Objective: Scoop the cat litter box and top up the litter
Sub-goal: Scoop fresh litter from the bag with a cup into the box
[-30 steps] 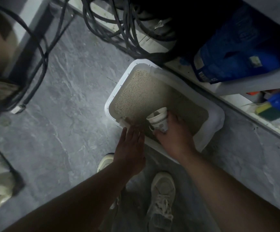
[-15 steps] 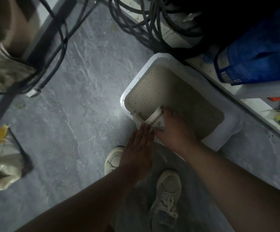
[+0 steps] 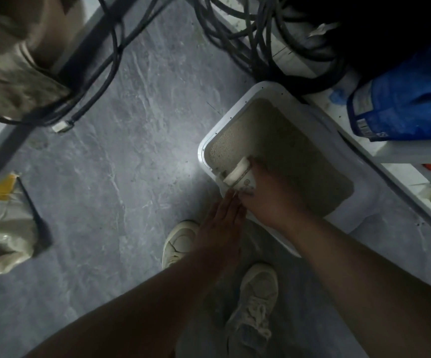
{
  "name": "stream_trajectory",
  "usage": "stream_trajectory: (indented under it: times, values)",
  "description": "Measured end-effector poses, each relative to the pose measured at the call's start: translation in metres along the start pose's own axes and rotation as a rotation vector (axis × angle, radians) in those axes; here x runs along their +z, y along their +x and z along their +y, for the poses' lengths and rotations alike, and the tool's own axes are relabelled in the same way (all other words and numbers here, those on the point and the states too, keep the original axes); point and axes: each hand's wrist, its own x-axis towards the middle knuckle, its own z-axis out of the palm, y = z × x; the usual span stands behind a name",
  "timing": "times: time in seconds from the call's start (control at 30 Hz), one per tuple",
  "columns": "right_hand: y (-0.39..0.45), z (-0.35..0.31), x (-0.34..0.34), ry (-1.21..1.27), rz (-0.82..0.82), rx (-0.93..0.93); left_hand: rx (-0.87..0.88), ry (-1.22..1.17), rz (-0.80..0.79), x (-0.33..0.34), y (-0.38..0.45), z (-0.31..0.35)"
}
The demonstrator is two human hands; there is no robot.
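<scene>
At centre right of the frame, the right hand (image 3: 268,197) grips a paper cup (image 3: 240,175) tipped into the litter box (image 3: 235,117); the left hand (image 3: 222,223) lies flat, fingers extended, beside it.

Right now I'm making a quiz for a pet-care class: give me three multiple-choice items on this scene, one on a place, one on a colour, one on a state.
1. Where is the paper cup?
A. On the shelf
B. At the near left corner of the litter box
C. On the floor beside the shoes

2. What colour is the bag on the shelf behind the box?
A. Blue
B. Red
C. Green

3. How is the left hand?
A. Gripping the cup
B. Clenched in a fist
C. Flat, fingers straight, holding nothing

Answers: 1 B, the right hand tips the cup there over the litter. 2 A, its printed wrapper is plainly blue. 3 C, its palm lies open beside the box's near rim.
</scene>
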Motion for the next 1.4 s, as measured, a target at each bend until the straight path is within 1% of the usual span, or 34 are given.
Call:
stream_trajectory:
  times: [0.1,0.23,0.4,0.5,0.57,0.63,0.7,0.73,0.77,0.87,1.0,1.13,1.23,1.33,1.4]
  values:
    - [0.000,-0.001,-0.002,0.005,-0.038,0.026,0.014,-0.002,0.029,0.002,0.000,0.000]
    - [-0.001,-0.003,-0.002,0.076,0.015,0.011,0.008,0.001,0.031,0.002,0.001,-0.002]
    - [-0.001,-0.001,-0.005,0.046,-0.016,0.045,0.004,-0.012,0.008,0.001,0.000,-0.001]
    - [-0.001,-0.002,-0.007,0.106,0.057,0.040,-0.009,-0.014,-0.054,-0.001,0.001,0.001]
    - [0.001,-0.003,-0.009,0.125,0.096,0.043,-0.017,0.004,-0.054,-0.001,0.002,0.001]
    - [0.003,-0.001,-0.016,0.173,0.181,0.113,-0.025,0.008,-0.030,0.000,0.003,0.002]
    - [0.008,0.005,-0.025,0.305,0.276,0.258,-0.024,0.021,-0.006,0.000,0.003,0.002]
    - [0.010,0.009,-0.029,0.368,0.295,0.307,-0.021,0.030,0.004,0.001,0.003,0.002]
    - [0.011,0.010,-0.031,0.385,0.276,0.328,-0.019,0.034,0.005,0.000,0.004,0.003]
    - [0.011,0.012,-0.029,0.296,0.200,0.282,-0.012,0.029,-0.013,-0.003,0.007,0.004]
    - [0.009,0.016,-0.026,0.292,0.223,0.273,-0.010,0.035,-0.002,-0.005,0.009,0.007]
    - [0.006,0.022,-0.022,0.212,0.234,0.237,-0.009,0.055,-0.012,-0.005,0.011,0.008]
    - [0.004,0.022,-0.021,0.147,0.196,0.185,-0.015,0.057,-0.026,-0.004,0.013,0.009]
    - [0.004,0.023,-0.022,0.151,0.214,0.201,-0.028,0.081,-0.046,-0.002,0.014,0.009]
    - [0.003,0.024,-0.021,0.130,0.189,0.151,-0.032,0.081,-0.060,-0.003,0.014,0.010]
